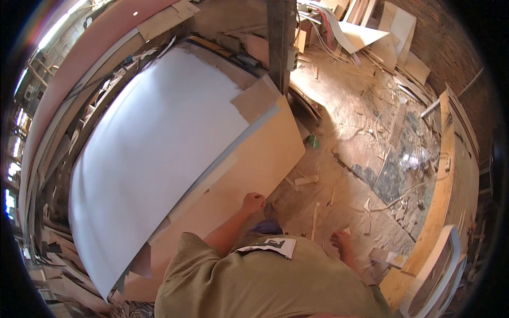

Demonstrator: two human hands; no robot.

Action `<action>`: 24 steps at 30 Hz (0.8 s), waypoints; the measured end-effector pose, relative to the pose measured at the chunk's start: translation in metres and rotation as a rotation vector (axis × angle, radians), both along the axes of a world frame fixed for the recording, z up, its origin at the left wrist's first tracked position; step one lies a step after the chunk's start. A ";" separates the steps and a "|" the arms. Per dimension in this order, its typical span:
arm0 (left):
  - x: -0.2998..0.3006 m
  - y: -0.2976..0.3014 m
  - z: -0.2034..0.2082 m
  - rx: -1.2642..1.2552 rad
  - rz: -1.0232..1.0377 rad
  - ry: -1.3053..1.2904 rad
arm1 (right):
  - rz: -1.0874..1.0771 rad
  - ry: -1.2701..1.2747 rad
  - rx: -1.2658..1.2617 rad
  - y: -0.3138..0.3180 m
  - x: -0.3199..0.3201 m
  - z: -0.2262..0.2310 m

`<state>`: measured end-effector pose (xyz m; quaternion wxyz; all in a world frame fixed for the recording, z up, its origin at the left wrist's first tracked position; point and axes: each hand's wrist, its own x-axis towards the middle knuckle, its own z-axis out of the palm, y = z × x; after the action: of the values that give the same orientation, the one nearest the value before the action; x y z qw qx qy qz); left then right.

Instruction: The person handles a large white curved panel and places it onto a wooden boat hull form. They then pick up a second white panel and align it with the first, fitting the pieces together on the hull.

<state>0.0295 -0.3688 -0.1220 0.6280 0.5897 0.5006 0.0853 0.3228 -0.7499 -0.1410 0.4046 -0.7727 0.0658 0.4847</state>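
Note:
My left hand [254,202] is closed, its fingers curled, beside the near right edge of a tan board [275,143]. Whether it touches the board or holds anything, I cannot make out. A large white sheet [159,132] lies over much of that board, slightly bowed. On the sheet's far right corner rests a brown cardboard piece [256,99]. My right hand [341,241] hangs low to the right of my body with its fingers apart, next to a small pale scrap.
Wood strips [315,221] and debris litter the floor. A dark post [280,45] rises beyond the board. Stacked sheets [79,79] line the left side; a long wooden plank [442,159] and a curved frame [435,270] stand at right. Offcuts [397,32] lean against the far wall.

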 end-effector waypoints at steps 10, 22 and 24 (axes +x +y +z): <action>0.093 0.147 0.010 -0.329 0.550 -0.282 | 0.395 -0.163 -0.100 0.223 0.148 -0.013; 0.104 0.200 0.006 -0.488 1.470 -0.654 | 1.023 -0.668 0.414 0.696 0.200 -0.004; 0.109 0.210 -0.001 -0.490 1.533 -0.755 | 1.071 -0.653 0.439 0.729 0.190 -0.003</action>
<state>0.1388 -0.1589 -0.1228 0.6298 -0.1262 0.5216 0.5615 0.5123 -0.0204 -0.1435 0.2548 -0.7054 -0.5537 0.3618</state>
